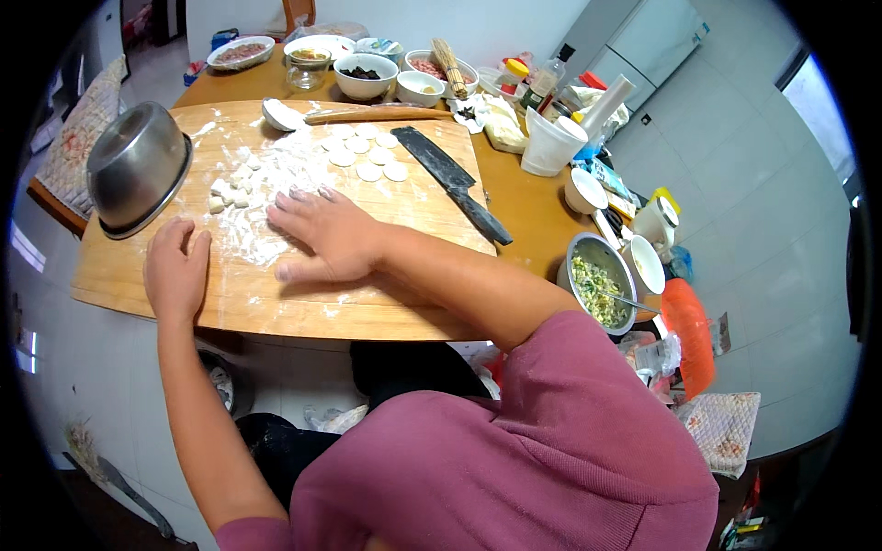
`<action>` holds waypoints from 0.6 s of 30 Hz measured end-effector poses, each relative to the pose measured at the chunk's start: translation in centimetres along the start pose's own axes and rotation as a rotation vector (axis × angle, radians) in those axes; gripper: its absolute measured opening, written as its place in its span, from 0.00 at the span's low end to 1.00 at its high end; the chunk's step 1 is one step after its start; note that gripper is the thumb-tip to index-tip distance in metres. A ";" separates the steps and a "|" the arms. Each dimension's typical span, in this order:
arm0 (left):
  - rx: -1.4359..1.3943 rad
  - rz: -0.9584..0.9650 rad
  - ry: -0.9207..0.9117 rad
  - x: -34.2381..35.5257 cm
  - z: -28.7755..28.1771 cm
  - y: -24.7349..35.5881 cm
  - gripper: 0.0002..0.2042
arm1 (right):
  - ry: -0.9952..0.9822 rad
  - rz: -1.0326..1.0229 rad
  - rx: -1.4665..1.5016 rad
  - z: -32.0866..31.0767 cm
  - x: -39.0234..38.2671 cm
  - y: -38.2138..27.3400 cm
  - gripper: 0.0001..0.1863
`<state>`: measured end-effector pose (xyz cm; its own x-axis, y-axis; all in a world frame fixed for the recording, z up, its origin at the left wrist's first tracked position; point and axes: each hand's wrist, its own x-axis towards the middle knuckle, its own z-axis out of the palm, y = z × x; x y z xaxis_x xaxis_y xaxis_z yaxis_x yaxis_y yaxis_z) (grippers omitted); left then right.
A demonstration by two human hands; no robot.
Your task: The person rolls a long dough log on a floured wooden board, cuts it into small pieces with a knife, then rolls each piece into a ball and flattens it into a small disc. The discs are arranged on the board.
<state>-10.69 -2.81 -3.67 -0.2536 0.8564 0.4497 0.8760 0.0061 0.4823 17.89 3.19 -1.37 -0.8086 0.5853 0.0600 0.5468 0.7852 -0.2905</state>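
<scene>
My right hand (326, 237) lies palm down on the floured wooden board (413, 298), its fingers spread and dusted with flour. Whether a piece of dough is under the palm is hidden. My left hand (178, 266) rests on the board's left part, fingers loosely bent and thumb apart, with nothing seen in it. Beyond the right hand lie small cut dough pieces (231, 188) in loose white flour (276, 174). Several flattened dough rounds (369, 172) sit farther back. A dark cleaver (446, 174) lies to their right.
An upturned metal bowl (138, 165) stands at the board's left. A rolling pin (377, 115) and a flour scoop (283, 116) lie at its far edge. Bowls of food (366, 77) line the back. A bowl of chopped green filling (597, 289) stands at the right table edge.
</scene>
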 end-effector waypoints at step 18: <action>-0.026 0.027 -0.070 1.5 1.2 -1.8 0.19 | 0.092 -0.010 -0.008 0.5 3.3 -0.1 0.57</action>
<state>-12.17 -0.97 -4.77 -0.1996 0.8902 0.4095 0.8709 -0.0304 0.4905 15.12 4.97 -1.59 -0.7909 0.5931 0.1505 0.5408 0.7927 -0.2815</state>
